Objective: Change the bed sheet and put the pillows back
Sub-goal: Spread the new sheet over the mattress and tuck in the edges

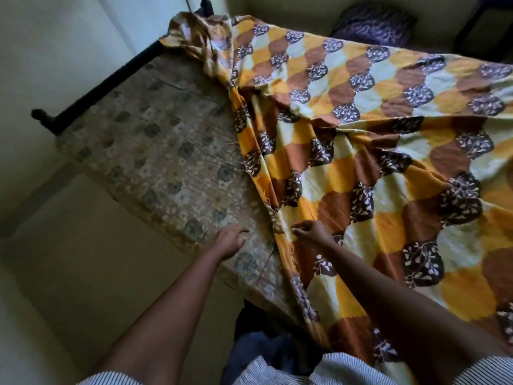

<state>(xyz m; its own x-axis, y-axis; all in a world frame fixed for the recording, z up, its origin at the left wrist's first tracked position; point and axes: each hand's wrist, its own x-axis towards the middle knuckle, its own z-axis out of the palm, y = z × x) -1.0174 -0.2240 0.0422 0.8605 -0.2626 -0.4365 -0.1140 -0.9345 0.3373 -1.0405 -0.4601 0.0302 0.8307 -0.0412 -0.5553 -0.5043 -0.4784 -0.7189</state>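
A bed sheet (pixel 361 151) patterned in orange, brown and cream with dark leaf motifs covers the right part of the bed, wrinkled, with one corner bunched at the far end. The left part of the mattress (pixel 155 145), faded with a floral print, lies bare. My right hand (pixel 312 232) pinches the sheet near its left edge. My left hand (pixel 230 240) hovers over or rests on the bare mattress near its front edge, fingers relaxed and holding nothing.
A black metal bed frame (pixel 105 84) runs along the mattress's left side beside a pale wall. A dark purple patterned cushion or pillow (pixel 372 26) lies on the floor beyond the bed. Bare floor (pixel 83 259) lies to the left of the bed.
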